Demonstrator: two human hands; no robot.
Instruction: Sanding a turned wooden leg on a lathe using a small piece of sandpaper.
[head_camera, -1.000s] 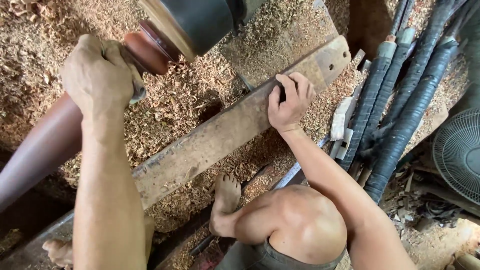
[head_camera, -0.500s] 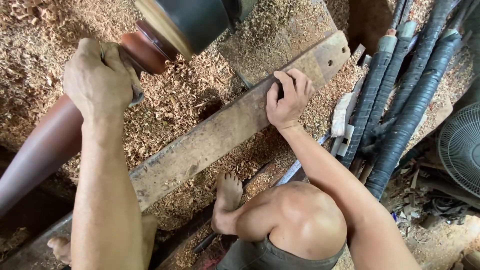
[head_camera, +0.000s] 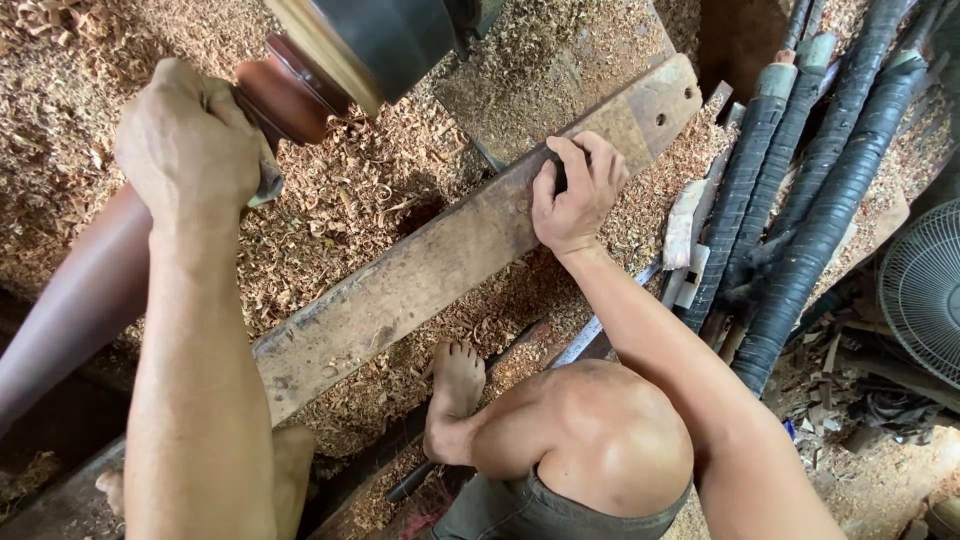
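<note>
Two bare hands are at work over a floor thick with wood shavings (head_camera: 340, 210). At the far left a long, smooth reddish-brown wooden pole (head_camera: 75, 300) runs up from the lower left corner to a dark round machine head (head_camera: 380, 40) at the top of the view. The left hand (head_camera: 190, 150) is closed in a fist on top of this pole, just below the machine head, and a bit of pale material shows under its fingers; what it is cannot be told. The pole's turned end (head_camera: 285, 100), a darker red, sits just beside the knuckles.

Toward the middle, a worn wooden plank (head_camera: 420, 280) lies slanted from lower left to upper right, with shavings on both sides. The right hand (head_camera: 575, 195) rests on the plank's upper part, its fingers curled and pressed around a small dark thing (head_camera: 560, 180), mostly hidden, so its kind cannot be told. Below the plank the person's bare foot (head_camera: 455, 385) stands among the shavings, next to a bent knee (head_camera: 600, 440).

To the right, several long handles wrapped in black tape (head_camera: 800, 220) lean close together. At the right edge part of a fan grille (head_camera: 925, 290) shows.
</note>
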